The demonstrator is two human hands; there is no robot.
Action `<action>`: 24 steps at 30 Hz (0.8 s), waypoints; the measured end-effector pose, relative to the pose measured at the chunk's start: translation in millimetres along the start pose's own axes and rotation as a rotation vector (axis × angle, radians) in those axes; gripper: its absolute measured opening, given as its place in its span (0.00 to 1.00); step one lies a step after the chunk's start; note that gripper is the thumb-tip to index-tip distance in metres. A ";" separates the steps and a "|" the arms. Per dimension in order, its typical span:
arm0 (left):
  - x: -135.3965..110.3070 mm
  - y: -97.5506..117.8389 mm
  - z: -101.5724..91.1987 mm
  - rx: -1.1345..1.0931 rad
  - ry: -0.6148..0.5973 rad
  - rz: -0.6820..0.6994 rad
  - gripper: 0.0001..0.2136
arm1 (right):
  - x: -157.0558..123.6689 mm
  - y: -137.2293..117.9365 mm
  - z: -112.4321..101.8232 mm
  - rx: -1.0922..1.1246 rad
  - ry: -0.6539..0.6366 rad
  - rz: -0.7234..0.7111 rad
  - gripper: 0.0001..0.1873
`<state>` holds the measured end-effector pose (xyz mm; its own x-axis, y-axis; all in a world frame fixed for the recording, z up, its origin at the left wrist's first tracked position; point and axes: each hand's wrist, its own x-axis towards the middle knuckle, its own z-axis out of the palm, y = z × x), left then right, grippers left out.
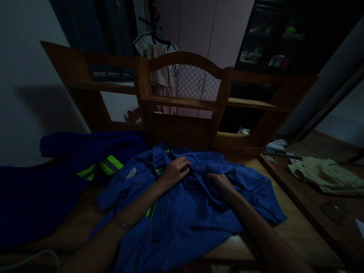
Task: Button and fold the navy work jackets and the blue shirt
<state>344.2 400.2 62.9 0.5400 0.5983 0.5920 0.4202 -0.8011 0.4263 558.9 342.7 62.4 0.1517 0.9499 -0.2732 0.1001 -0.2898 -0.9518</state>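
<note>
A blue work shirt (pixel 182 212) with buttons, a white label and thin yellow-green strips lies spread and rumpled on the wooden desk (pixel 295 227). My left hand (pixel 174 172) rests on its upper middle, fingers curled and closed on a fold of the cloth. Slightly to the right, my right hand (pixel 223 184) is closed too, pinching another fold. Between the two hands the fabric is bunched up and dark, so its inner side is hard to make out. My fingertips are partly hidden in the folds.
A darker blue garment (pixel 34 201) with yellow-green and grey bands lies at the left. Behind the shirt stands a wooden shelf unit (pixel 182 102). At the right, a pale cloth (pixel 324 174) and a glass jar (pixel 335 210) sit on a brown surface. A white cable (pixel 36 256) runs lower left.
</note>
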 end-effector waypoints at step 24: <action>-0.5 14.0 5.8 0.165 -0.036 0.098 0.05 | -3.6 -4.8 -0.4 0.034 -0.008 -0.018 0.06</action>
<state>354.0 388.8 64.6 0.6085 0.5205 0.5990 0.4766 -0.8432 0.2486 558.2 340.6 68.1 0.1423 0.9558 -0.2573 0.0696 -0.2690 -0.9606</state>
